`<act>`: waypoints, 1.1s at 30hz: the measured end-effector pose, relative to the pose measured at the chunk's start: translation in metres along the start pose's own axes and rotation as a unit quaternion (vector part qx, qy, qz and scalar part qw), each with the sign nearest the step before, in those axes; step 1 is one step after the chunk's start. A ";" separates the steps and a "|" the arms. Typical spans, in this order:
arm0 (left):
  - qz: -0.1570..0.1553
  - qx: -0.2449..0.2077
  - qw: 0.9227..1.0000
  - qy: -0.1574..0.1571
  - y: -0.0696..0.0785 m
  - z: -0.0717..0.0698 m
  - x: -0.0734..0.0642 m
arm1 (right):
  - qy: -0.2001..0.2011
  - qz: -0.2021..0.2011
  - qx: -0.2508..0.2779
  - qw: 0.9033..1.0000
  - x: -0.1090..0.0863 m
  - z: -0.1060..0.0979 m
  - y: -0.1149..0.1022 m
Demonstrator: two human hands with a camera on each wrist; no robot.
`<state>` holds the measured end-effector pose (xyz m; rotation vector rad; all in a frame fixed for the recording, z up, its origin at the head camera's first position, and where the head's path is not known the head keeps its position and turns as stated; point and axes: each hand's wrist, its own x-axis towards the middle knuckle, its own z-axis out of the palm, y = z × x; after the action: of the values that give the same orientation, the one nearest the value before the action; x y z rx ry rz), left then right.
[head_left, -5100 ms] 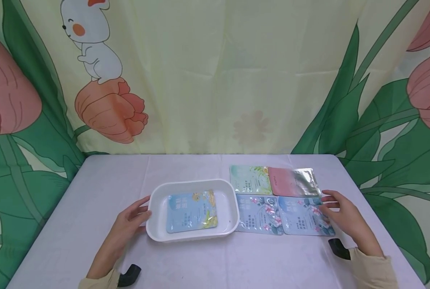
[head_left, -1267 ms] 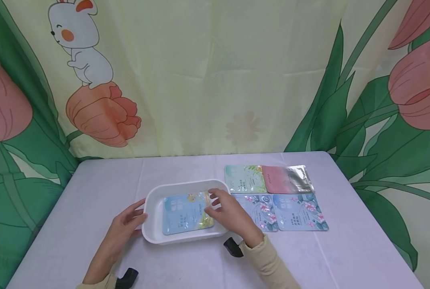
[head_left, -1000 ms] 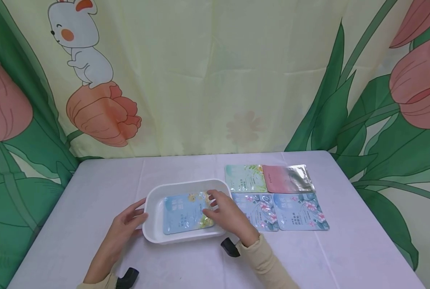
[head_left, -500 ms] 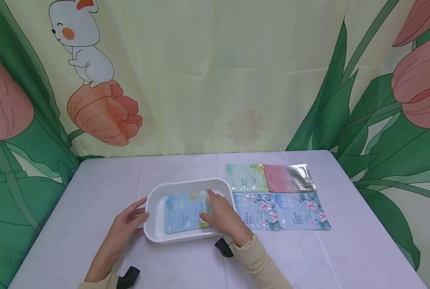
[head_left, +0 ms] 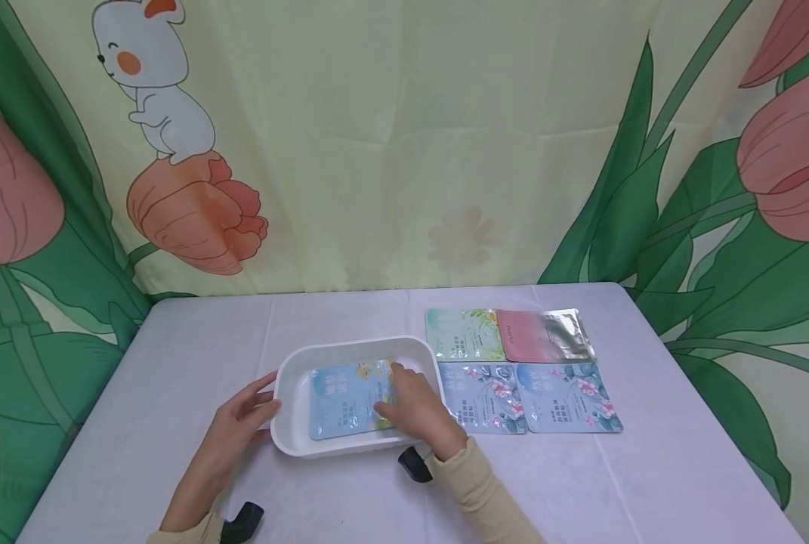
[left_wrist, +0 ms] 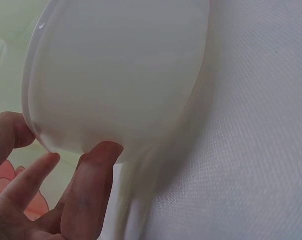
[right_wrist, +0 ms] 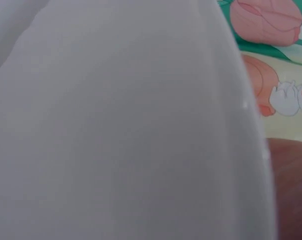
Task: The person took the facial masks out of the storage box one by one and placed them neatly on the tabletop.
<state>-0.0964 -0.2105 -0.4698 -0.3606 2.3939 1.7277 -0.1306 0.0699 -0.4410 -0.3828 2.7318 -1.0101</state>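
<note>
A white plastic tray [head_left: 295, 442] stands on the table with a blue sheet mask packet [head_left: 344, 400] lying flat inside. My left hand [head_left: 244, 412] touches the tray's left end. In the left wrist view, the thumb lies against the outer wall while other fingers meet the rim. My right hand [head_left: 419, 408] reaches over the right rim, thumb and index finger apart over the packet's right end. Its other fingertips are hidden, so I cannot tell whether they grip the packet. The tray wall [right_wrist: 116, 125] fills most of the right wrist view.
Right of the tray lie a green packet [head_left: 461, 336], a pink and silver packet [head_left: 536, 336] and two blue floral packets, one [head_left: 492, 400] beside the tray and the other [head_left: 567, 399] farther right. A printed curtain [head_left: 404, 151] hangs behind the white-covered table [head_left: 336, 499].
My right hand has come from the far right packet to the tray, then edged left and lower over the blue packet. My left hand stays at the tray's left end.
</note>
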 end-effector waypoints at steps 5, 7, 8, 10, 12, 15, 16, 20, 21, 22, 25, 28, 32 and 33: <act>-0.002 -0.002 1.000 0.001 0.001 0.000 0.000 | 0.004 0.006 0.009 1.000 0.002 0.002 0.000; -0.004 -0.002 1.000 0.002 0.001 0.000 0.001 | 0.003 0.008 0.009 1.000 0.003 0.002 -0.001; -0.004 -0.002 1.000 0.002 0.001 0.000 0.001 | 0.003 0.009 0.008 1.000 0.004 0.003 0.000; -0.002 0.001 1.000 0.001 0.001 0.000 0.001 | 0.004 0.008 0.005 1.000 0.004 0.003 -0.001; -0.001 0.000 1.000 0.001 0.001 0.000 0.001 | 0.006 0.003 -0.002 1.000 0.005 0.004 -0.001; -0.003 0.000 1.000 0.001 0.001 0.000 0.000 | 0.006 -0.006 -0.007 1.000 0.005 0.005 -0.002; -0.004 -0.001 1.000 0.001 0.002 0.000 0.000 | 0.005 -0.008 -0.008 1.000 0.006 0.006 -0.002; -0.004 -0.002 1.000 -0.001 0.001 0.001 0.000 | -0.002 -0.009 0.002 1.000 0.005 0.007 -0.004; -0.005 -0.002 1.000 -0.001 0.001 0.001 0.000 | -0.004 -0.007 0.006 1.000 0.005 0.007 -0.004; -0.005 -0.002 1.000 -0.002 0.000 0.001 0.000 | -0.005 -0.006 0.011 1.000 0.005 0.007 -0.004; -0.006 -0.001 1.000 -0.002 0.000 0.000 0.001 | -0.007 -0.006 0.021 1.000 0.005 0.007 -0.003; -0.005 -0.001 1.000 -0.003 -0.001 0.000 0.000 | -0.003 -0.009 0.029 1.000 0.007 0.007 -0.002; -0.002 -0.002 1.000 -0.001 0.000 0.001 0.000 | -0.004 -0.016 0.043 0.999 0.008 0.006 -0.002; -0.002 -0.002 1.000 -0.001 0.000 0.001 -0.001 | -0.005 -0.018 0.046 0.999 0.008 0.006 -0.002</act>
<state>-0.0959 -0.2096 -0.4695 -0.3640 2.3878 1.7301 -0.1362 0.0625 -0.4454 -0.4224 2.6660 -1.1353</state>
